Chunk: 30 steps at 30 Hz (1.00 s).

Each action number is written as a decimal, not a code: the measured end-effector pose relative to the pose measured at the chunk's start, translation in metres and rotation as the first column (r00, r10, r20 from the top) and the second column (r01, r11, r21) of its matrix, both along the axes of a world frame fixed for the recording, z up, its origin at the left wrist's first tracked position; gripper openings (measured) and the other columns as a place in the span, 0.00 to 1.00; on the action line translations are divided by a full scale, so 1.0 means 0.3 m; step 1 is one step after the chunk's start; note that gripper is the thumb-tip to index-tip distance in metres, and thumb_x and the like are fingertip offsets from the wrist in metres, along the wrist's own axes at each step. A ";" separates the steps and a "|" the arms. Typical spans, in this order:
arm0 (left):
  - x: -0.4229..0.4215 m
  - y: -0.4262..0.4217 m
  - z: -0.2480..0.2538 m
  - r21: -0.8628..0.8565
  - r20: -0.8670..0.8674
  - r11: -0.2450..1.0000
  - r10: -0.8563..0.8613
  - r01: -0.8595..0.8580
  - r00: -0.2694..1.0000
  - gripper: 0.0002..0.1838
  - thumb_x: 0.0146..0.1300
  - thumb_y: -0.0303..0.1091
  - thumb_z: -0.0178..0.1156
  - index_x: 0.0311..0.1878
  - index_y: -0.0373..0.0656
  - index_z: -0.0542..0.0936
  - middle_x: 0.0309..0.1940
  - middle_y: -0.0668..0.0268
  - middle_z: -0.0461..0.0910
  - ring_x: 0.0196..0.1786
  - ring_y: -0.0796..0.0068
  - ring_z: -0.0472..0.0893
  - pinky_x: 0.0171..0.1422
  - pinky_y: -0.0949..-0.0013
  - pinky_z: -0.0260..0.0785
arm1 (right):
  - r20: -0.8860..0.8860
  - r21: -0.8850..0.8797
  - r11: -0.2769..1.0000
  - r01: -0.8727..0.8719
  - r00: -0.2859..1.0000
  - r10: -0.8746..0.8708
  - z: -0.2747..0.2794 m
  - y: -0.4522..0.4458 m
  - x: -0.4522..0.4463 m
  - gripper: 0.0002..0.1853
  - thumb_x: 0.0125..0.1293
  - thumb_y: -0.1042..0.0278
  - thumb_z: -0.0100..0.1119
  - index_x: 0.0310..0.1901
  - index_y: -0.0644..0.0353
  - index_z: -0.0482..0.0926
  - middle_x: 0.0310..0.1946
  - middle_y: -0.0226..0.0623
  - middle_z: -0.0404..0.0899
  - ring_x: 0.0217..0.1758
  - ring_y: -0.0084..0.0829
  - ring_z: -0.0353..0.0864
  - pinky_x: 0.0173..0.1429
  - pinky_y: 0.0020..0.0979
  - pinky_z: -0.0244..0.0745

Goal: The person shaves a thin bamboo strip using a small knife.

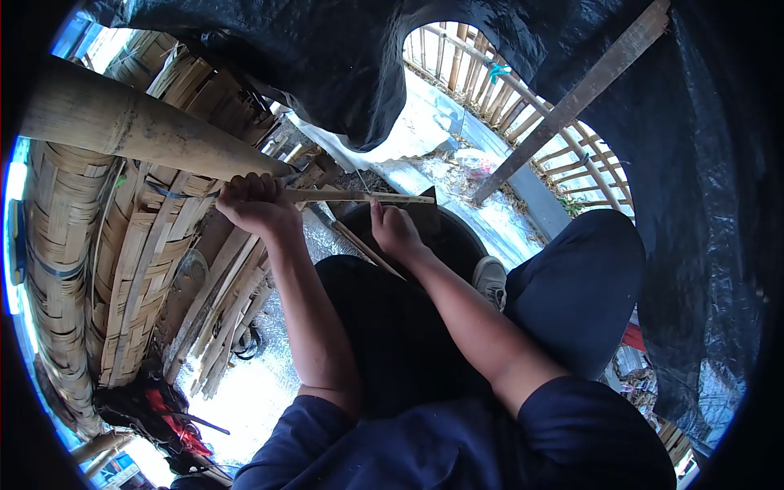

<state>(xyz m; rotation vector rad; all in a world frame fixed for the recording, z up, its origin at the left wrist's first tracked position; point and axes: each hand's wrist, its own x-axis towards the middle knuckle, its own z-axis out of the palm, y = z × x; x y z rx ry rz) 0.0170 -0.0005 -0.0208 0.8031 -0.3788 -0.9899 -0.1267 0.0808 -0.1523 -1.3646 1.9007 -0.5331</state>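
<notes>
My left hand is closed in a fist around one end of a pale bamboo strip. The strip reaches out to the right, roughly level, above my lap. Against its lower edge is my right hand, fingers curled in and thumb up at the strip. A thin line sticks up past the strip near that thumb; what the right hand grips is too hidden to name. Behind the strip's far end stands a dark flat piece, over a round black container.
Rolled woven bamboo and split bamboo pieces crowd the left side. A thick bamboo pole crosses above them. Black plastic sheeting hangs overhead and right. A wooden bar slants down near a bamboo fence.
</notes>
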 end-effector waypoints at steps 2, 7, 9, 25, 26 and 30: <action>0.024 -0.004 -0.021 -0.017 -0.022 1.000 -0.017 0.017 1.000 0.17 0.59 0.41 0.41 0.16 0.54 0.52 0.09 0.76 0.49 0.14 0.83 0.47 0.21 0.74 0.39 | 0.118 0.104 0.994 0.023 0.992 -0.035 0.042 -0.002 0.026 0.33 0.73 0.46 0.33 0.28 0.67 0.80 0.29 0.61 0.80 0.41 0.57 0.80 0.51 0.51 0.74; -0.024 0.001 0.013 0.006 -0.027 1.000 0.015 -0.015 1.000 0.17 0.58 0.41 0.42 0.16 0.54 0.52 0.09 0.77 0.49 0.14 0.83 0.47 0.21 0.74 0.39 | 0.144 -0.080 0.996 -0.038 0.988 0.050 0.059 0.007 0.024 0.33 0.73 0.46 0.34 0.27 0.67 0.80 0.30 0.62 0.79 0.42 0.57 0.80 0.51 0.51 0.74; 0.001 -0.012 0.001 0.046 -0.010 0.999 0.028 -0.027 1.000 0.17 0.59 0.42 0.42 0.16 0.54 0.53 0.10 0.77 0.49 0.14 0.83 0.48 0.21 0.74 0.40 | 0.128 -0.002 0.999 -0.032 0.991 0.032 0.044 -0.001 0.036 0.32 0.73 0.47 0.34 0.28 0.67 0.80 0.30 0.61 0.79 0.41 0.58 0.80 0.50 0.52 0.74; -0.029 0.001 0.014 0.020 -0.024 1.000 -0.006 0.006 1.000 0.17 0.60 0.44 0.41 0.17 0.54 0.54 0.10 0.77 0.49 0.14 0.83 0.49 0.22 0.75 0.41 | 0.159 0.003 1.000 -0.005 0.987 0.004 -0.013 0.011 0.002 0.34 0.73 0.46 0.33 0.26 0.68 0.79 0.30 0.59 0.80 0.41 0.59 0.80 0.50 0.52 0.73; -0.017 -0.004 0.001 0.012 -0.016 1.000 -0.011 0.012 1.000 0.17 0.60 0.44 0.41 0.17 0.53 0.54 0.10 0.77 0.49 0.14 0.83 0.48 0.21 0.75 0.41 | 0.143 0.055 0.998 0.031 0.989 -0.038 -0.015 0.010 -0.014 0.34 0.73 0.45 0.33 0.27 0.68 0.79 0.30 0.61 0.79 0.41 0.59 0.79 0.50 0.52 0.73; -0.002 -0.003 0.003 0.003 -0.022 1.000 -0.016 0.016 1.000 0.17 0.60 0.44 0.42 0.17 0.53 0.53 0.10 0.77 0.49 0.14 0.83 0.47 0.21 0.75 0.40 | 0.150 0.080 0.995 0.057 0.986 -0.069 0.014 -0.006 0.021 0.34 0.73 0.45 0.33 0.27 0.69 0.80 0.30 0.61 0.79 0.41 0.58 0.79 0.50 0.52 0.73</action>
